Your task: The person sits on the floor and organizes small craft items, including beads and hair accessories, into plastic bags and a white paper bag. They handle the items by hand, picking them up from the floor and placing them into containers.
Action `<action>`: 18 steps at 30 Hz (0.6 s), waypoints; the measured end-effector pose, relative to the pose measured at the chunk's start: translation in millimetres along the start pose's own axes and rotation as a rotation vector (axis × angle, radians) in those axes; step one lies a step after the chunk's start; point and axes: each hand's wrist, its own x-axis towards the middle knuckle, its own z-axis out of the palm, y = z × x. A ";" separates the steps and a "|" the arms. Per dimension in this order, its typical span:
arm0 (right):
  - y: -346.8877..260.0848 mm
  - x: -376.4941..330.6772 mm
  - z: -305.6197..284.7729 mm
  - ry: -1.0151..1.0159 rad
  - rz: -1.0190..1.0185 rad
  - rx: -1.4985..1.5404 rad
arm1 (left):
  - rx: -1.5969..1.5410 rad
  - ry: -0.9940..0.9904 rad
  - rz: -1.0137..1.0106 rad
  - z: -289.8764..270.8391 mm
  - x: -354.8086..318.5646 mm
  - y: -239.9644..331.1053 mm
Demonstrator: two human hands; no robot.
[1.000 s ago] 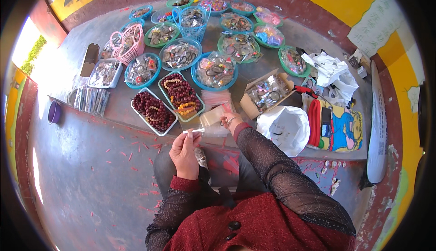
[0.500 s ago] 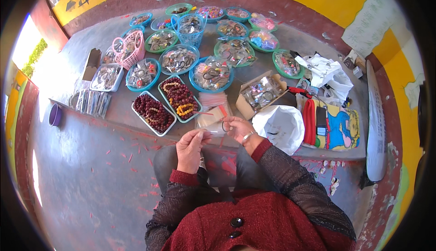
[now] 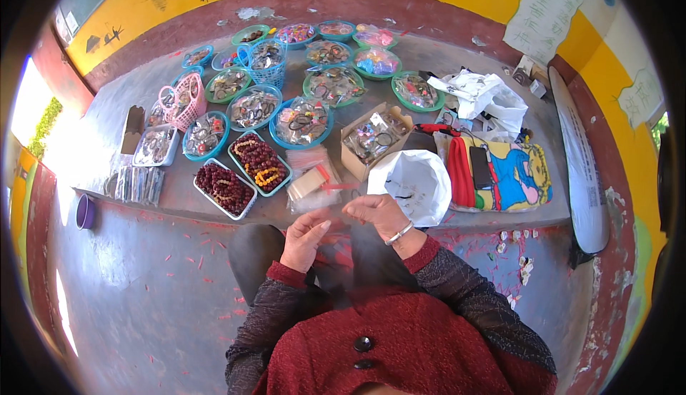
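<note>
My left hand [image 3: 304, 241] is held over my lap with thumb and fingers pinched together. Whatever lies in that pinch is too thin or clear to make out. Close by on the right, my right hand [image 3: 380, 218], with a silver bangle on its wrist, pinches a small dark loop [image 3: 355, 194] that shows faintly at its fingertips. Just beyond my hands lies a stack of clear plastic bags [image 3: 304, 163] with a tan card [image 3: 309, 183] and red strips on top. An open cardboard box [image 3: 351, 163] of small packaged items stands past the right hand.
A white bag [image 3: 427, 213] stands open right of my hands. Two trays of beads [image 3: 214, 215] sit to the left. Behind are several bowls [image 3: 330, 134] and baskets [image 3: 271, 77] of packaged trinkets. A phone [image 3: 481, 168] rests on a colourful cloth [image 3: 525, 198]. A purple bowl [image 3: 85, 213] is far left.
The view has turned to the right and tilted up a little, so the bowls appear further left. My hands stay close together, both still pinching, with the left one slightly blurred.
</note>
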 end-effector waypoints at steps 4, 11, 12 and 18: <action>2.9 -15.1 -1.5 -0.015 -0.040 -0.229 | 0.124 0.019 0.078 7.4 -8.8 -0.9; 18.9 -24.1 -1.3 -0.023 -0.044 -0.250 | 0.359 0.088 0.078 9.6 -14.9 -13.8; 19.7 -24.2 -0.6 -0.019 -0.036 -0.238 | 0.361 0.090 0.071 9.0 -14.6 -14.9; 27.4 -19.8 0.6 -0.017 -0.026 -0.188 | 0.222 0.052 0.021 4.6 -14.6 -15.9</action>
